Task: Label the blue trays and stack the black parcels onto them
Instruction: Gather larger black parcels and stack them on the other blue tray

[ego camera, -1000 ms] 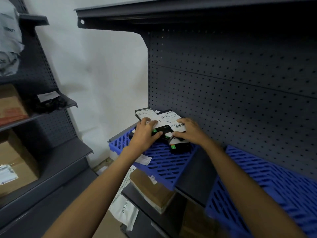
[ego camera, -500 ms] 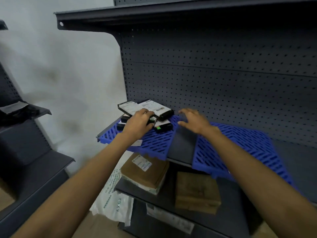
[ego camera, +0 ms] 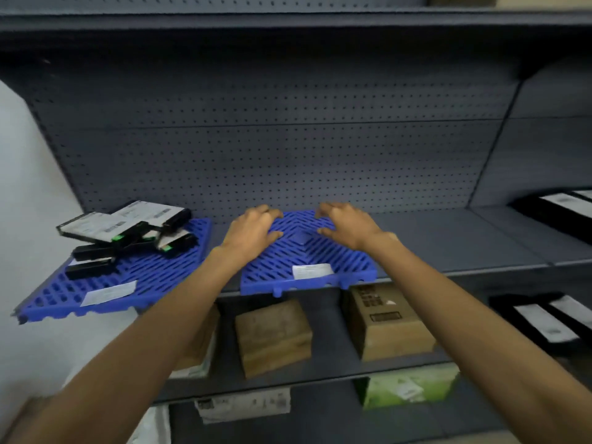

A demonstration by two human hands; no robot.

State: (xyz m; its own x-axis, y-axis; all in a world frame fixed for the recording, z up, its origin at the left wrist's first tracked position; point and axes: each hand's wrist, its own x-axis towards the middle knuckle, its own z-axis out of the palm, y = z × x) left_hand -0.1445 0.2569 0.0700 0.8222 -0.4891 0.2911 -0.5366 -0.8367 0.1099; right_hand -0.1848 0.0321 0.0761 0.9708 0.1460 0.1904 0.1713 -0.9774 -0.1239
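Both hands hold nothing: left hand [ego camera: 253, 230] and right hand [ego camera: 347, 225] hang with fingers loosely spread and bent over the far half of the middle tray [ego camera: 349, 265]; whether the tips touch its grid I cannot tell. That tray wears a label [ego camera: 312, 271] on its near edge and carries no parcels. A skewed pile [ego camera: 128, 230] of parcels sits on the far end of the left tray [ego camera: 153, 274], near my left hand. Loose parcels [ego camera: 559, 216] lie well apart at the shelf's [ego camera: 448, 238] right end, long axes running far-left to near-right. For those, I judge my right hand the nearer.
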